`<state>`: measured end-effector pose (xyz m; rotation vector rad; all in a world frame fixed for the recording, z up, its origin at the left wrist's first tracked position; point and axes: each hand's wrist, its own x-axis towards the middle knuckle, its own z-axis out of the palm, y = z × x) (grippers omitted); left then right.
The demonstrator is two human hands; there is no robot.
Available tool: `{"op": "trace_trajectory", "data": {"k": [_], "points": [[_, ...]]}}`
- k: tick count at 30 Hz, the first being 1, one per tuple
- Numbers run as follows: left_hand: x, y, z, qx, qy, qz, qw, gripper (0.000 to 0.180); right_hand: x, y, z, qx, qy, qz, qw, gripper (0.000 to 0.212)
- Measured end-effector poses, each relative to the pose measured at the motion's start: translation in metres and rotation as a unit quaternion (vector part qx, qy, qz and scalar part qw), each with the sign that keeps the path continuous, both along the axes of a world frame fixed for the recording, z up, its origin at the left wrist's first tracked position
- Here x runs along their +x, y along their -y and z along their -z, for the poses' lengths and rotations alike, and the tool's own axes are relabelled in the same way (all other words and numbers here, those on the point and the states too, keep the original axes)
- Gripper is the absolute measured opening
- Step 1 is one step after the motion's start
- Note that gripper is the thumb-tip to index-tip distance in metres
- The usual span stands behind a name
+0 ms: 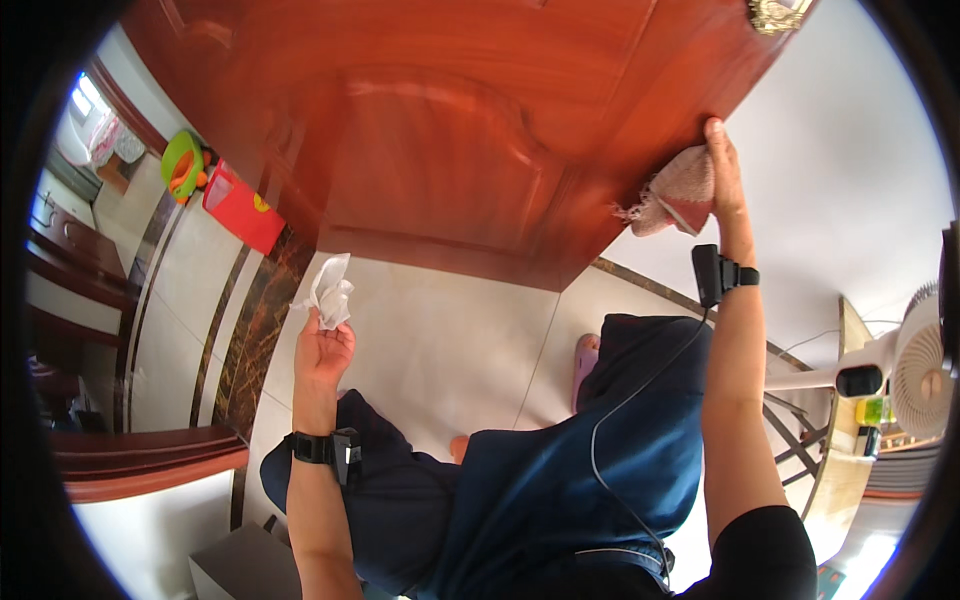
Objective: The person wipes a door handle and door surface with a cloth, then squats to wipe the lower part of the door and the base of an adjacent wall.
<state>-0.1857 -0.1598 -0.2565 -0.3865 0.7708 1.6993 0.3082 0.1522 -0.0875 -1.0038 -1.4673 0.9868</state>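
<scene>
My right hand [728, 172] is closed round a pinkish cloth [682, 192] with a frayed fringe. It is at the right edge of a glossy reddish-brown wooden door [430, 180], with the cloth against the door. Below the door's lower left part, my left hand [325, 350] pinches a crumpled white tissue [331, 290] between its fingertips, palm turned up. The tissue is apart from the door. Each wrist wears a black strap with a small black device, and a cable runs from the right one across my dark blue clothing.
A red bag [243, 207] and a green tub [183, 163] stand beyond the door's left side. At right are a white fan [918, 365] and a wooden table [838, 470]. A grey box [240, 562] sits at lower left. Golden door hardware [778, 14] shows at the top.
</scene>
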Motion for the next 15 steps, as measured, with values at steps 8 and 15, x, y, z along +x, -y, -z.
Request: {"op": "trace_trajectory", "data": {"k": [8,15], "points": [[0.033,0.035,-0.002,-0.019,0.01,0.001,1.0,0.025,-0.007,-0.012,0.003,-0.035,-0.011,0.035,0.999,0.077],[0.055,0.057,-0.009,-0.021,0.009,-0.034,0.999,0.025,-0.004,-0.013,0.004,-0.019,-0.002,0.023,1.0,0.075]]}}
